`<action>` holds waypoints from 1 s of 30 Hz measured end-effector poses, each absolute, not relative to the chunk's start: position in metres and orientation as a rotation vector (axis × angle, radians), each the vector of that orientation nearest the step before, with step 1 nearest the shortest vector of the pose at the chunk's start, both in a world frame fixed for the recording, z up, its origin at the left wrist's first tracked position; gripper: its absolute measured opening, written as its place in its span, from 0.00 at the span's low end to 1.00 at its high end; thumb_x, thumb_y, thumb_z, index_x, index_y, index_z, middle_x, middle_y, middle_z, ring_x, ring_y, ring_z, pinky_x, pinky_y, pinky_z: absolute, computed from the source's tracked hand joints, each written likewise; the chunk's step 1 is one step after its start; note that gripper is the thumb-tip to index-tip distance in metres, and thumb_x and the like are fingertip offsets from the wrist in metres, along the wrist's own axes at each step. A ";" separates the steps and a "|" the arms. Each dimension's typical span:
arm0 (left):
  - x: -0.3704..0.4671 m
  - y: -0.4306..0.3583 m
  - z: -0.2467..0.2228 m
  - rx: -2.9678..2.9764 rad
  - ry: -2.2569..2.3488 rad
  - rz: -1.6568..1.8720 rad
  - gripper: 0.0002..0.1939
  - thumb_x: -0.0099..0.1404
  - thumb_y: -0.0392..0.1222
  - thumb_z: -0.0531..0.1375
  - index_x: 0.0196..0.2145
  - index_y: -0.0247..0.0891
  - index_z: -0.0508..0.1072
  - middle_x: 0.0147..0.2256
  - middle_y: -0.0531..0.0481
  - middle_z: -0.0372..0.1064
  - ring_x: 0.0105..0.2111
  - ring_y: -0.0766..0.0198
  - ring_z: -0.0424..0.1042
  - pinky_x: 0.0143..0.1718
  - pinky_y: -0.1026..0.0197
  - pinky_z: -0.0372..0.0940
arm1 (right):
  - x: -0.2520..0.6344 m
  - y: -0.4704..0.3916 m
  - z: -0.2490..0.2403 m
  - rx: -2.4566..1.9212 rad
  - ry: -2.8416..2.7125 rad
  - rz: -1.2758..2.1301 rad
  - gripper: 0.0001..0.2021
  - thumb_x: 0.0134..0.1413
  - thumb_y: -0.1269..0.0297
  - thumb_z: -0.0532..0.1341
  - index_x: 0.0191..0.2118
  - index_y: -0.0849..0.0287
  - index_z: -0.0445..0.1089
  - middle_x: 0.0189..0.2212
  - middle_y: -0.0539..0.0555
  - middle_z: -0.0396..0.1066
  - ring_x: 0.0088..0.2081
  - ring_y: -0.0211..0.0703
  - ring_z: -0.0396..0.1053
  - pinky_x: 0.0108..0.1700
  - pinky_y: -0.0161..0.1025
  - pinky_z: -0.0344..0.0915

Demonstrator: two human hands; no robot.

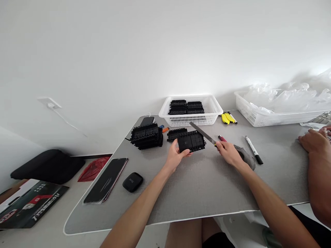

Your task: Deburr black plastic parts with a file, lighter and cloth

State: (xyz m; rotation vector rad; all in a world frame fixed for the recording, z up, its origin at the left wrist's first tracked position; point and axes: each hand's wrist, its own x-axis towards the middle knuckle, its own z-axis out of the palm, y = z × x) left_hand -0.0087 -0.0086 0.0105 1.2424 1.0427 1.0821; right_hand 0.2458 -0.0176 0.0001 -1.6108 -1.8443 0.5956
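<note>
My left hand point(178, 155) grips a flat black plastic panel point(191, 141) by its left end, tilted above the table. My right hand point(228, 152) is closed round the handle of a flat metal file point(203, 132), whose grey blade points up and left over the panel's far right edge. Behind the held panel, a similar black panel point(173, 133) lies on the table. To the left is a stack of black panels point(146, 135). More panels point(186, 106) lie inside the white plastic basket point(190, 120) at the back.
A phone point(106, 181) and a black case point(132, 182) lie at the left. Yellow-handled tools point(227, 118), a marker point(253, 149) and grey cloth point(245, 156) are at the right. Beyond stands a basket point(254, 117) of plastic bags. Another person's hand point(314, 139) is at far right.
</note>
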 end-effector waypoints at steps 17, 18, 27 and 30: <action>-0.008 -0.005 0.001 1.309 1.043 1.114 0.35 0.53 0.46 0.69 0.54 0.36 0.59 0.40 0.40 0.76 0.34 0.52 0.79 0.40 0.47 0.74 | 0.239 -0.020 0.001 -1.549 -1.947 0.635 0.24 0.64 0.46 0.43 0.22 0.57 0.56 0.18 0.49 0.60 0.22 0.37 0.57 0.27 0.36 0.49; -0.008 -0.005 0.001 1.311 1.043 1.121 0.35 0.53 0.46 0.69 0.54 0.36 0.58 0.40 0.40 0.76 0.34 0.51 0.79 0.40 0.47 0.74 | 0.239 -0.019 0.000 -1.553 -1.946 0.640 0.24 0.64 0.46 0.43 0.22 0.57 0.55 0.18 0.49 0.60 0.22 0.37 0.57 0.27 0.36 0.49; -0.008 -0.007 0.006 1.340 1.059 1.106 0.37 0.54 0.47 0.68 0.56 0.36 0.57 0.43 0.37 0.75 0.35 0.51 0.79 0.40 0.47 0.74 | 0.236 -0.021 0.001 -1.529 -1.919 0.663 0.23 0.64 0.48 0.43 0.22 0.56 0.55 0.18 0.49 0.59 0.22 0.38 0.56 0.26 0.36 0.48; -0.008 -0.006 0.005 1.338 1.050 1.120 0.36 0.54 0.47 0.68 0.55 0.35 0.57 0.41 0.38 0.76 0.34 0.51 0.79 0.40 0.47 0.74 | 0.235 -0.021 0.000 -1.559 -1.941 0.630 0.23 0.64 0.49 0.44 0.22 0.56 0.54 0.18 0.49 0.59 0.22 0.38 0.56 0.26 0.36 0.47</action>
